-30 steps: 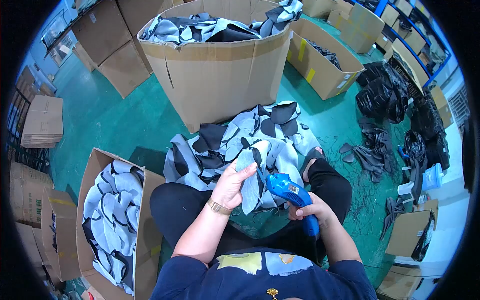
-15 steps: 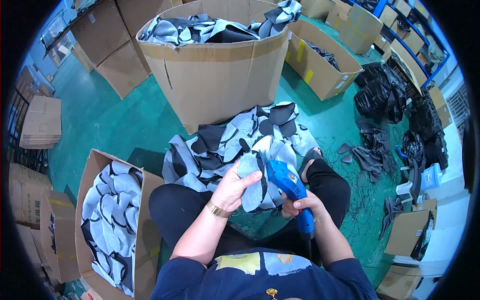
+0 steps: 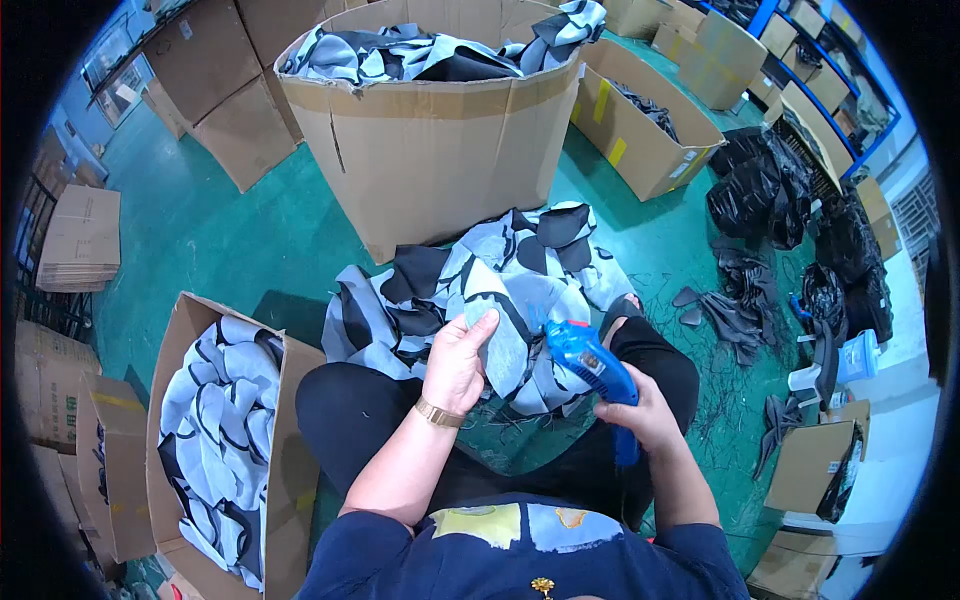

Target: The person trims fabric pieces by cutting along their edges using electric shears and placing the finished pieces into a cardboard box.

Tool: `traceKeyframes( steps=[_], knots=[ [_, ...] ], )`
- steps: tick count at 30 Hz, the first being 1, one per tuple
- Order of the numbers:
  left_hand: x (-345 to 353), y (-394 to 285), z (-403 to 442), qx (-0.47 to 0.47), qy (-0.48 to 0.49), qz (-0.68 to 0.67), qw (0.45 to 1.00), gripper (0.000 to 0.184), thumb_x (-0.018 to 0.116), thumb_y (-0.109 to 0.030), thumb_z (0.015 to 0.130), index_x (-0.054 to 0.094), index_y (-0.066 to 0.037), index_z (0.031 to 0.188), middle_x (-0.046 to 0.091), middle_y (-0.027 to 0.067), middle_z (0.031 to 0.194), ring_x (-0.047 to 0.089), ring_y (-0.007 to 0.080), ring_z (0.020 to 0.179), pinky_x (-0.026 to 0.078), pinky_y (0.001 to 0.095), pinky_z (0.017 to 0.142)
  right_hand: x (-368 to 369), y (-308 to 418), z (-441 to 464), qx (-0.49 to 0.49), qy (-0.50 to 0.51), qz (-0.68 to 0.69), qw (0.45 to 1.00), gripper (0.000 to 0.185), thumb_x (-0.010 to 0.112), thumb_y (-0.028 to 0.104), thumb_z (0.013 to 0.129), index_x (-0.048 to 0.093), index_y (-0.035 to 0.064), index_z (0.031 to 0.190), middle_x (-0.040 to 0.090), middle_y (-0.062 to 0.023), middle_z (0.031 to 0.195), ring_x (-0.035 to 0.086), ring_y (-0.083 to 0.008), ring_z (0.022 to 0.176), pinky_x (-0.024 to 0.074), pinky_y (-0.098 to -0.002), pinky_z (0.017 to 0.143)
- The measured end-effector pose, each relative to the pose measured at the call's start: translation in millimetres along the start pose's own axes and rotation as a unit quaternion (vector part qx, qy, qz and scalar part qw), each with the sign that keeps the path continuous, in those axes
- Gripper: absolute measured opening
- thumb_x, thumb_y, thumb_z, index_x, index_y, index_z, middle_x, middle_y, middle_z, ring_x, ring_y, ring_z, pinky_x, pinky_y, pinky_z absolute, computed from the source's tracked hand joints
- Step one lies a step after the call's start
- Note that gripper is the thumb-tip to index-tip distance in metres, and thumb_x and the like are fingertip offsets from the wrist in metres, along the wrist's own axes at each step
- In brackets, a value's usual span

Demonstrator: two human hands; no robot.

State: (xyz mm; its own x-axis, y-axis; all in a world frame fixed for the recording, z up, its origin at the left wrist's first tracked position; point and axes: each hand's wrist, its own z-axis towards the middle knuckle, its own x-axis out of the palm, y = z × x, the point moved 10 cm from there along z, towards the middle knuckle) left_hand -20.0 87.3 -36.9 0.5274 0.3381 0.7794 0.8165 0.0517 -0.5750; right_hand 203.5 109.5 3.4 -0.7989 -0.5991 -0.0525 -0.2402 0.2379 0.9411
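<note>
My left hand [image 3: 460,362] pinches the edge of a light grey fabric piece [image 3: 506,362] with dark edging, holding it up above my lap. My right hand [image 3: 640,405] is wrapped around the grip of a blue hand-held power tool [image 3: 595,365]. The tool's head points left, close to the raised fabric piece; whether they touch I cannot tell. Its exact kind is not clear. Under and beyond both hands, a loose pile of grey and black fabric pieces [image 3: 420,275] lies on the floor between my legs.
A large carton [image 3: 440,160] full of fabric stands ahead, and another carton [image 3: 290,430] of grey pieces is at my left. Black plastic bags [image 3: 755,190] and dark scraps [image 3: 738,300] lie to the right. Thread-like bits litter the green floor [image 3: 720,430].
The tool has tilted more level, its head lower and slightly farther right. My right hand has moved right. My left hand and the fabric piece have shifted slightly, turning the piece.
</note>
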Motion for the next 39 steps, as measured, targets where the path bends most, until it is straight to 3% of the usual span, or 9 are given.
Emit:
traceKeyframes(
  steps=[4, 10, 27, 34, 39],
  knots=[
    [-4, -4, 0, 0.019, -0.006, 0.013, 1.000, 0.017, 0.062, -0.009, 0.089, 0.062, -0.002, 0.105, 0.067, 0.0051, 0.097, 0.064, 0.0135, 0.086, 0.051, 0.0294, 0.079, 6, -1, -7, -0.023, 0.009, -0.095, 0.995, 0.049, 0.076, 0.014, 0.069, 0.056, -0.0004, 0.112, 0.061, -0.0056, 0.090, 0.057, -0.0130, 0.080, 0.0467, -0.0286, 0.073],
    [4, -11, -5, 0.037, -0.005, 0.014, 0.999, 0.015, 0.063, -0.005, 0.089, 0.062, 0.000, 0.103, 0.067, 0.0050, 0.095, 0.064, 0.0121, 0.084, 0.051, 0.0273, 0.075, 12, 4, -6, -0.048, -0.003, -0.166, 0.985, 0.045, 0.073, 0.014, 0.068, 0.057, -0.0007, 0.107, 0.061, -0.0072, 0.083, 0.058, -0.0141, 0.073, 0.0475, -0.0304, 0.068],
    [16, -20, -14, 0.108, 0.024, 0.153, 0.982, 0.025, 0.063, -0.001, 0.087, 0.055, -0.001, 0.111, 0.063, 0.0021, 0.101, 0.059, 0.0069, 0.087, 0.048, 0.0233, 0.078, 12, 23, -2, -0.023, -0.007, -0.157, 0.987, 0.046, 0.074, 0.010, 0.066, 0.058, -0.0007, 0.108, 0.059, -0.0027, 0.087, 0.054, -0.0090, 0.079, 0.0443, -0.0256, 0.071],
    [23, -24, -18, 0.113, 0.045, 0.209, 0.970, 0.027, 0.062, 0.000, 0.086, 0.055, -0.001, 0.111, 0.063, 0.0013, 0.099, 0.058, 0.0063, 0.086, 0.047, 0.0223, 0.076, 8, 6, 7, -0.009, 0.032, -0.064, 0.997, 0.050, 0.074, 0.011, 0.067, 0.057, -0.0012, 0.113, 0.061, -0.0034, 0.089, 0.057, -0.0116, 0.079, 0.0464, -0.0269, 0.074],
    [25, -29, -19, 0.096, 0.069, 0.261, 0.958, 0.030, 0.061, 0.002, 0.081, 0.056, -0.001, 0.110, 0.062, -0.0003, 0.095, 0.057, 0.0045, 0.081, 0.047, 0.0212, 0.070, 9, -2, 9, 0.051, 0.084, 0.013, 0.995, 0.050, 0.074, 0.011, 0.067, 0.057, -0.0010, 0.113, 0.060, -0.0022, 0.092, 0.056, -0.0099, 0.081, 0.0449, -0.0256, 0.076]
  ],
)
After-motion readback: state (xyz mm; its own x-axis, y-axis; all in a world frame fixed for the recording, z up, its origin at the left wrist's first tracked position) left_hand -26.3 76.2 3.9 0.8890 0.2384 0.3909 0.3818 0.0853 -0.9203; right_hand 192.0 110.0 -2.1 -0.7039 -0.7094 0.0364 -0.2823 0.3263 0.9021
